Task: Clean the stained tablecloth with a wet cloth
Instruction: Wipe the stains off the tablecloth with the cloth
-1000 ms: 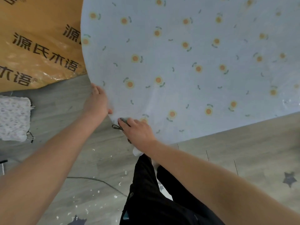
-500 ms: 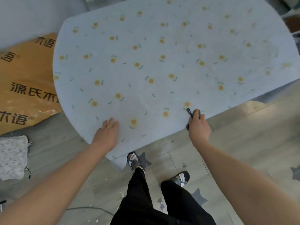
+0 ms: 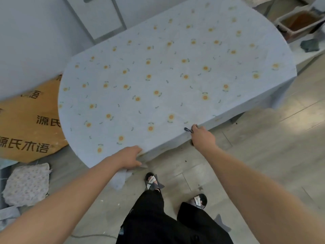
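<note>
A pale blue tablecloth point(image 3: 158, 81) printed with small orange flowers covers an oval table. My left hand point(image 3: 131, 158) grips its near edge, fingers on top, and a loose corner of the cloth hangs below the hand. My right hand point(image 3: 202, 138) sits further right on the same edge, curled round a small dark cloth point(image 3: 187, 129). Only a bit of that cloth shows past my fingers. I make out no clear stain on the tablecloth from here.
An orange sheet with dark characters point(image 3: 26, 129) leans at the left, with a floral cushion point(image 3: 26, 184) on the floor below it. A box point(image 3: 299, 22) and a dark rag point(image 3: 310, 45) lie at the far right. My sandalled feet point(image 3: 153, 182) stand near the table.
My right hand has slid right along the table edge with the dark cloth. My left hand went from lying flat on the tablecloth to gripping its near edge. The view has pulled back.
</note>
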Action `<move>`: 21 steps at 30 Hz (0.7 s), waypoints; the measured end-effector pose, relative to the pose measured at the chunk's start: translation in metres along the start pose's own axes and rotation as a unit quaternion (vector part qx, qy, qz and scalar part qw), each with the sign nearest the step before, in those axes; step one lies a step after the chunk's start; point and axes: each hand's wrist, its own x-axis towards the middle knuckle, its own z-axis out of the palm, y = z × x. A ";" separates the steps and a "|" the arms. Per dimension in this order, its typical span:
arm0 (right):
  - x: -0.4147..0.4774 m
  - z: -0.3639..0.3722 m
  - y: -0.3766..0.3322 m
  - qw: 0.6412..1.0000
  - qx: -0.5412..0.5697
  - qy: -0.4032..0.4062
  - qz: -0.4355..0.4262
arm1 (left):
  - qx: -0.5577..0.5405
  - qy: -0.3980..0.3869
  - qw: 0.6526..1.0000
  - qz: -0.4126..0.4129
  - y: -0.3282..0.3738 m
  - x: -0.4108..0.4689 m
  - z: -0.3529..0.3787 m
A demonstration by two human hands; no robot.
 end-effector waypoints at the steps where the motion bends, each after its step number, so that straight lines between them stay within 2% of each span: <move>1: 0.000 -0.007 0.016 1.000 -0.013 0.006 0.000 | 0.001 0.003 1.000 -0.002 0.005 -0.001 -0.002; 6: -0.007 -0.018 0.020 0.997 0.035 0.057 -0.036 | -0.005 0.038 0.999 -0.004 0.026 0.014 -0.014; 10: 0.013 0.011 -0.040 0.987 0.036 0.019 -0.154 | 0.036 0.061 0.997 0.018 0.042 0.044 -0.028; 13: 0.043 0.009 -0.048 0.982 0.008 0.023 -0.186 | 0.063 0.088 0.993 0.040 0.049 0.084 -0.054; 16: 0.078 -0.011 0.012 0.988 0.009 0.051 -0.144 | 0.055 0.109 0.990 0.070 0.067 0.120 -0.080; 19: 0.127 -0.044 0.098 0.993 0.003 0.112 -0.042 | 0.040 0.139 0.986 0.080 0.087 0.150 -0.099; 21: 0.149 -0.064 0.141 0.993 0.005 0.116 0.018 | 0.027 0.137 0.987 0.084 0.100 0.165 -0.111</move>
